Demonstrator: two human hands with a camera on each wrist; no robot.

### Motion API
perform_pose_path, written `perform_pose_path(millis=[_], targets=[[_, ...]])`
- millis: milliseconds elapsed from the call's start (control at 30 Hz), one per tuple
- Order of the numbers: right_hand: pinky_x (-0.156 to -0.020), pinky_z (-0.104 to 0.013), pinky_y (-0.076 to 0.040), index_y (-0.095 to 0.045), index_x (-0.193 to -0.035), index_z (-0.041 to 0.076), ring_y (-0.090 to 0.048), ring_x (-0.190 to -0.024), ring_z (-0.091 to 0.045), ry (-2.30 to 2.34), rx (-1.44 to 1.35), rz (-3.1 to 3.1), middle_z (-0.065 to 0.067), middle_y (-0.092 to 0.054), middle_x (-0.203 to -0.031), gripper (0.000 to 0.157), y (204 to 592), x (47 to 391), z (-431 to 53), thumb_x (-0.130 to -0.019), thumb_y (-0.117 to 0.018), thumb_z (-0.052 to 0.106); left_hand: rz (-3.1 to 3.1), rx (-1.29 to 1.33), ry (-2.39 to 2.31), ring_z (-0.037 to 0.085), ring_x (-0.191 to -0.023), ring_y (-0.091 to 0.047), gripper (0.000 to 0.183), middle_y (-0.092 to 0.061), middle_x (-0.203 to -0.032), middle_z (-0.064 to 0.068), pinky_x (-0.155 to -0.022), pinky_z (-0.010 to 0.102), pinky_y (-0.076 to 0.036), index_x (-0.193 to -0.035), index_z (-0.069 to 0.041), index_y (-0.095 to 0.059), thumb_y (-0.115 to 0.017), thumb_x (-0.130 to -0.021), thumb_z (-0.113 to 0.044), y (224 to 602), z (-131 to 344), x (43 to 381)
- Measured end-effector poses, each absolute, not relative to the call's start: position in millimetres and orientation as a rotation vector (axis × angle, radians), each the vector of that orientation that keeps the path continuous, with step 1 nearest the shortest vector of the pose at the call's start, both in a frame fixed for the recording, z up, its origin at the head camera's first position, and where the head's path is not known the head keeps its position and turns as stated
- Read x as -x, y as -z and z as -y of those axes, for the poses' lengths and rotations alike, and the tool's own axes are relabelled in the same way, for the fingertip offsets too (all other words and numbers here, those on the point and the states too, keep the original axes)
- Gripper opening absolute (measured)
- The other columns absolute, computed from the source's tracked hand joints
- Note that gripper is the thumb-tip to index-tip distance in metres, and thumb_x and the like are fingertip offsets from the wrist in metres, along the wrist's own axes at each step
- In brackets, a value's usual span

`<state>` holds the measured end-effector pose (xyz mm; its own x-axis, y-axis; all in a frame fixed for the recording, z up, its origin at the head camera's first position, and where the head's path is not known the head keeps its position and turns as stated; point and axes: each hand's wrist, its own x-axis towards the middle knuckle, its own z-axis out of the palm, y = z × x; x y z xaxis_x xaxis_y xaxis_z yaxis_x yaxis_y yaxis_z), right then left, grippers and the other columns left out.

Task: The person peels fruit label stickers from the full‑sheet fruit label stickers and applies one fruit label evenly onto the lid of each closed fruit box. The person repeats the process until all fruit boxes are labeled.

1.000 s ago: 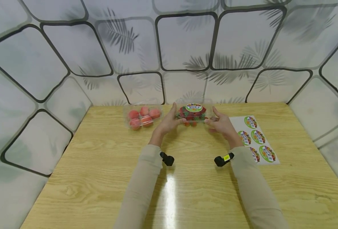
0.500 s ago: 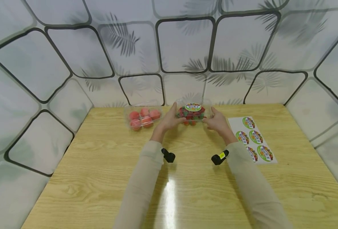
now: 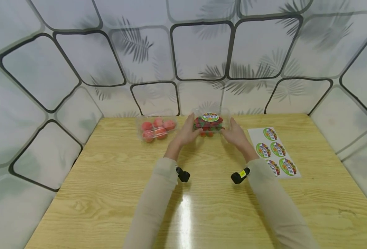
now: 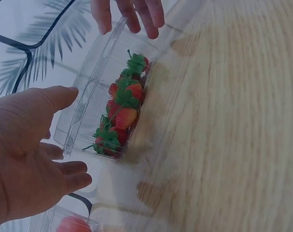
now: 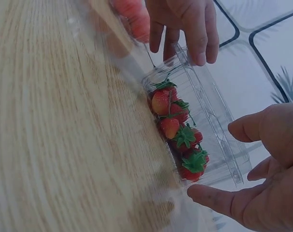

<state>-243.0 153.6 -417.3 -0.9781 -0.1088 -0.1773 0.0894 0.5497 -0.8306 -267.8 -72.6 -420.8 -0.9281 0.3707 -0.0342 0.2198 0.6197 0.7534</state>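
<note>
A clear plastic clamshell box of strawberries sits by the table's back edge, a round fruit label on its lid. At its left end my left hand has the fingers spread and the thumb beside the lid rim. My right hand is at the other end, thumb and fingers parted around that corner. In the right wrist view, a gap shows between the right thumb and the box; whether a fingertip still touches it I cannot tell.
Left of the strawberries stands another clear box with several round pinkish-red fruits, which look like peaches. A white sheet of round labels lies on the wooden table to the right. A patterned wall rises behind the table.
Both hands gripped the ends of the strawberry box earlier. Now their fingers have loosened and spread outward, and the box stays in place. The head view has shifted slightly.
</note>
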Motion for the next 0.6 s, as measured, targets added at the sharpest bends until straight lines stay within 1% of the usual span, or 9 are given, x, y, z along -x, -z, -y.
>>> perform_pose_path(millis=[33, 67, 100, 167, 267, 367, 533, 600], targets=[[-0.107, -0.056, -0.035, 0.007, -0.158, 0.005, -0.033, -0.138, -0.046, 1.395, 0.034, -2.584, -0.020, -0.003, -0.165, 0.083, 418, 241, -155, -0.101, -0.049, 0.028, -2.661, -0.495, -1.191, 0.031, -0.153, 0.001, 0.084, 0.003, -0.164, 0.022, -0.122, 0.046, -0.011, -0.158, -0.002, 0.005, -0.055, -0.103, -0.026, 421, 73, 266], [-0.109, -0.057, -0.034, 0.007, -0.158, 0.004, -0.035, -0.138, -0.047, 1.391, 0.052, -2.590, -0.021, -0.003, -0.164, 0.083, 419, 240, -156, -0.101, -0.049, 0.028, -2.668, -0.497, -1.184, 0.032, -0.152, 0.001, 0.084, 0.003, -0.164, 0.022, -0.122, 0.047, -0.011, -0.158, -0.003, 0.005, -0.054, -0.103, -0.026, 422, 73, 265], [-0.111, -0.057, -0.032, 0.008, -0.157, 0.003, -0.033, -0.139, -0.048, 1.384, 0.078, -2.599, -0.022, -0.003, -0.164, 0.083, 420, 239, -157, -0.102, -0.048, 0.029, -2.676, -0.497, -1.178, 0.032, -0.152, 0.001, 0.084, 0.004, -0.164, 0.023, -0.122, 0.047, -0.012, -0.158, -0.003, 0.005, -0.055, -0.103, -0.026, 422, 73, 263], [-0.115, -0.057, -0.026, 0.008, -0.157, 0.002, -0.024, -0.144, -0.048, 1.371, 0.130, -2.613, -0.024, -0.003, -0.163, 0.082, 421, 235, -159, -0.104, -0.047, 0.033, -2.690, -0.491, -1.171, 0.034, -0.152, -0.001, 0.085, 0.004, -0.164, 0.023, -0.121, 0.049, -0.014, -0.158, -0.004, 0.005, -0.055, -0.103, -0.026, 422, 74, 259], [-0.114, -0.058, -0.028, 0.009, -0.157, 0.002, -0.027, -0.141, -0.052, 1.378, 0.195, -2.597, -0.026, 0.000, -0.163, 0.083, 422, 228, -162, -0.105, -0.043, 0.041, -2.699, -0.483, -1.163, 0.038, -0.151, -0.005, 0.085, 0.003, -0.163, 0.025, -0.120, 0.051, -0.016, -0.159, -0.006, 0.005, -0.056, -0.102, -0.026, 424, 75, 252], [-0.116, -0.058, -0.022, 0.009, -0.157, 0.001, -0.018, -0.145, -0.050, 1.389, 0.239, -2.609, -0.027, 0.001, -0.162, 0.083, 422, 221, -163, -0.106, -0.041, 0.044, -2.683, -0.487, -1.170, 0.043, -0.150, -0.007, 0.087, 0.004, -0.163, 0.027, -0.119, 0.055, -0.017, -0.159, -0.008, 0.007, -0.057, -0.102, -0.025, 426, 77, 243], [-0.118, -0.060, -0.010, 0.007, -0.156, -0.003, -0.002, -0.149, -0.047, 1.383, 0.288, -2.679, -0.029, 0.001, -0.162, 0.081, 423, 208, -164, -0.106, -0.041, 0.039, -2.639, -0.492, -1.238, 0.046, -0.149, -0.004, 0.089, 0.006, -0.163, 0.026, -0.117, 0.060, -0.017, -0.159, -0.014, 0.012, -0.056, -0.102, -0.023, 429, 80, 227], [-0.118, -0.061, -0.008, 0.007, -0.156, -0.003, 0.000, -0.149, -0.047, 1.388, 0.287, -2.696, -0.029, 0.001, -0.162, 0.080, 424, 202, -164, -0.107, -0.040, 0.039, -2.631, -0.491, -1.248, 0.048, -0.148, -0.003, 0.089, 0.007, -0.162, 0.026, -0.116, 0.061, -0.017, -0.159, -0.013, 0.012, -0.056, -0.102, -0.023, 431, 80, 220]])
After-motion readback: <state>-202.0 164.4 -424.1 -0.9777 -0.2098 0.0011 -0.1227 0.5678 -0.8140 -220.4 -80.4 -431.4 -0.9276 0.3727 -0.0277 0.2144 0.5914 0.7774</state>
